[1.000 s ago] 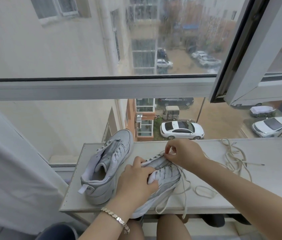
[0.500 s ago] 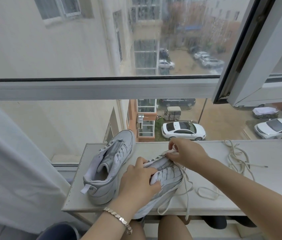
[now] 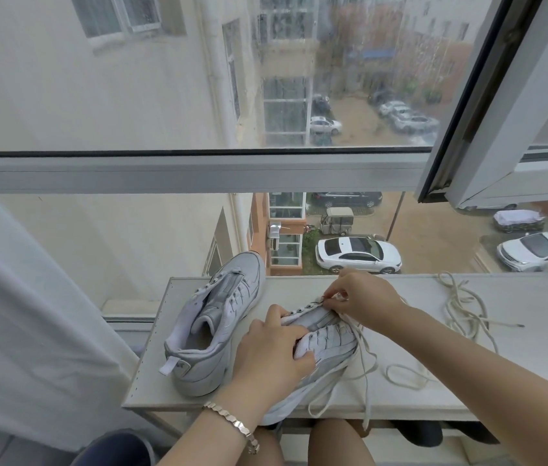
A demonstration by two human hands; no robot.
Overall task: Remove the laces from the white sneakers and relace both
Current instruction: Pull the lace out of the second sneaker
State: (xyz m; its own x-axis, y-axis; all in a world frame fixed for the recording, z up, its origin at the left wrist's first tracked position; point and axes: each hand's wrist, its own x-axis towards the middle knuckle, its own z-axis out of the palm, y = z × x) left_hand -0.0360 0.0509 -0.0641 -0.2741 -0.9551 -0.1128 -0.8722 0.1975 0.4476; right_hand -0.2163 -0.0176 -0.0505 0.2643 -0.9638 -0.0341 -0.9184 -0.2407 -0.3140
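Two white sneakers lie on a narrow white shelf (image 3: 518, 385) at the window. The left sneaker (image 3: 212, 331) has no lace and points away from me. My left hand (image 3: 269, 354) grips the right sneaker (image 3: 330, 344) over its tongue and collar. My right hand (image 3: 360, 297) pinches the lace at the eyelets near the toe. That sneaker's cream lace (image 3: 367, 371) hangs in loops over the shelf's front edge. A second loose lace (image 3: 461, 307) lies in a tangle to the right.
A white curtain (image 3: 30, 331) hangs at the left beside the shelf. The window frame (image 3: 198, 173) runs across behind, with an opened sash (image 3: 488, 136) at the upper right. My knees show under the shelf's front edge.
My right hand has shifted slightly at the toe eyelets, fingertips now pinching the lace lower. My left hand keeps its hold on the sneaker.
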